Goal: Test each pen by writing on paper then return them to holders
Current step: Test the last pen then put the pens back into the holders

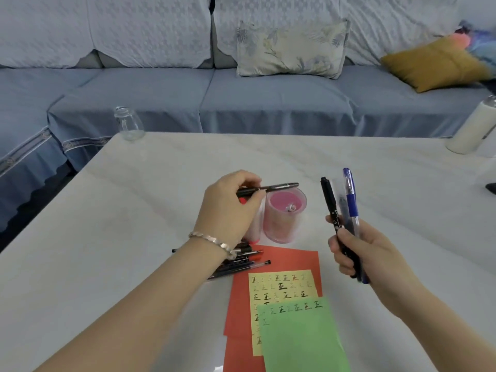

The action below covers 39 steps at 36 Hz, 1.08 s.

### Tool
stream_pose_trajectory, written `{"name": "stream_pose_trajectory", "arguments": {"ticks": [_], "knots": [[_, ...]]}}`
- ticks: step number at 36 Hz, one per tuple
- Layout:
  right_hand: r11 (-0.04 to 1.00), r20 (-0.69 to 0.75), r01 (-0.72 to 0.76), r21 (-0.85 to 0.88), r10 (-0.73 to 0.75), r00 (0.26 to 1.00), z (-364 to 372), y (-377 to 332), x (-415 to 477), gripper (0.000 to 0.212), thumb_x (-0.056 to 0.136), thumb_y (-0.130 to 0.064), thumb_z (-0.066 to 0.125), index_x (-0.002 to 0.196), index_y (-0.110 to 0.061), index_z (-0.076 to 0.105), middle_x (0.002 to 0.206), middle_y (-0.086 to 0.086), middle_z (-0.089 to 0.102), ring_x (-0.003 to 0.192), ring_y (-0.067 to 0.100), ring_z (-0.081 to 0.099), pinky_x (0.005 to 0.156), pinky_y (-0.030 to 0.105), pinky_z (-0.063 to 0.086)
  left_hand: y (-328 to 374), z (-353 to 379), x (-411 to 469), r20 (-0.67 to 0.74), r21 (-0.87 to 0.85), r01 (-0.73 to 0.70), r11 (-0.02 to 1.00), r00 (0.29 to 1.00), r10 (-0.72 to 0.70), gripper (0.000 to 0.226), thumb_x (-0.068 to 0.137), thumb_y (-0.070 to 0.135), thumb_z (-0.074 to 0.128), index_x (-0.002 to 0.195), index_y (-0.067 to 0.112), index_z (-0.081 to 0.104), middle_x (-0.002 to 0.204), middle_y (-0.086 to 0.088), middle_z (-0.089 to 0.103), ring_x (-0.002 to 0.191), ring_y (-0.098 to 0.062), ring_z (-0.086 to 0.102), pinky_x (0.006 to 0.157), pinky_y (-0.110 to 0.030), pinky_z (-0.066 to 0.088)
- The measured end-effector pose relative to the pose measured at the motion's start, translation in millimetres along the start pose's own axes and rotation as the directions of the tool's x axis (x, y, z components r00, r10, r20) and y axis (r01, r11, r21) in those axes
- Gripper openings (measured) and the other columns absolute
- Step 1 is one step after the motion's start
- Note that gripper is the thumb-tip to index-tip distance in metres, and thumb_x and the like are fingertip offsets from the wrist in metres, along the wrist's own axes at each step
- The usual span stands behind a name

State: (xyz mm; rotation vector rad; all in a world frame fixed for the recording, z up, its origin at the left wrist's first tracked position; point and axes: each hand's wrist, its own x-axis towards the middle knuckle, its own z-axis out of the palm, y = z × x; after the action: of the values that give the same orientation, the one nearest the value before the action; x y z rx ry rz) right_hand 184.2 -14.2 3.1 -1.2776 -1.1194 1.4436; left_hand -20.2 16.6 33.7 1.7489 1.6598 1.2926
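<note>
Home living room, blue covered sofa (241, 95) with cushions (292, 48), pale marble-look coffee table (161, 183)

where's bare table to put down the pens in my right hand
Bare table lies right of the pink holder, up to the white bottle; another wide patch runs behind the holder toward the glass jar. Crowded: the loose pens and stacked papers in front of the holder.

Pens: one pen (276, 186) in the left grip (228, 210), three pens (351, 202) in the right grip (375, 253), and a pile (247, 265) near left, too overlapped to count. Two holders: a pink cup (284, 221) and a half-hidden cup (257, 226) left of it. Paper: one yellow sheet (281, 288), one green sheet (300, 339), with red paper (290, 260) beneath. One glass jar (128, 124) far left.
</note>
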Motion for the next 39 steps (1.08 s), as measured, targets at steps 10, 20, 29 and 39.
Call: {"name": "stream_pose_trajectory", "arguments": {"ticks": [10, 20, 29, 39], "knots": [[0.994, 0.018, -0.034, -0.104, 0.036, 0.999, -0.9, 0.3, 2.2, 0.025, 0.097, -0.005, 0.039, 0.106, -0.016, 0.059, 0.059, 0.0, 0.053, 0.043, 0.008, 0.035, 0.042, 0.017, 0.029, -8.7, -15.2, 23.9, -0.112, 0.101, -0.001, 0.995, 0.994, 0.012, 0.025, 0.085, 0.003, 0.057, 0.097, 0.023, 0.047, 0.085, 0.004, 0.059, 0.073, -0.008, 0.054, 0.062, -0.005, 0.041], [0.987, 0.123, -0.037, -0.159, 0.057, 0.991, 24.1, -1.0, 8.4, 0.024, 0.097, -0.014, 0.041, 0.105, 0.007, 0.05, 0.063, 0.01, 0.047, 0.045, 0.012, 0.033, 0.046, 0.022, 0.03, -52.5, 8.9, 16.0, 0.25, 0.51, 0.068, 0.858, 0.942, -0.223, 0.033, 0.093, 0.013, 0.045, 0.126, 0.018, 0.045, 0.116, -0.01, 0.055, 0.1, -0.023, 0.052, 0.084, -0.028, 0.041], [0.997, 0.302, -0.028, -0.076, 0.05, 0.952, 44.6, -3.6, -3.0, 0.033, 0.097, -0.023, 0.038, 0.077, -0.003, 0.055, 0.049, 0.001, 0.049, 0.042, 0.012, 0.041, 0.044, 0.016, 0.035, 18.3, 7.5, -18.4, 0.376, -0.411, 0.31, 0.857, 0.914, -0.15, 0.008, 0.09, 0.021, 0.055, 0.094, 0.029, 0.057, 0.073, 0.021, 0.068, 0.065, 0.005, 0.062, 0.063, -0.014, 0.049], [0.855, -0.006, 0.27, -0.443, -0.304, 0.953, 40.3, -16.7, 25.2, 0.019, 0.096, -0.026, 0.041, 0.084, -0.02, 0.055, 0.062, -0.011, 0.052, 0.058, 0.008, 0.047, 0.048, 0.011, 0.036, 3.4, 3.8, 3.2, -0.176, -0.241, -0.038, 0.97, 0.984, -0.005, 0.015, 0.089, 0.017, 0.057, 0.094, 0.03, 0.054, 0.102, 0.001, 0.06, 0.081, 0.0, 0.06, 0.072, -0.014, 0.051]]}}
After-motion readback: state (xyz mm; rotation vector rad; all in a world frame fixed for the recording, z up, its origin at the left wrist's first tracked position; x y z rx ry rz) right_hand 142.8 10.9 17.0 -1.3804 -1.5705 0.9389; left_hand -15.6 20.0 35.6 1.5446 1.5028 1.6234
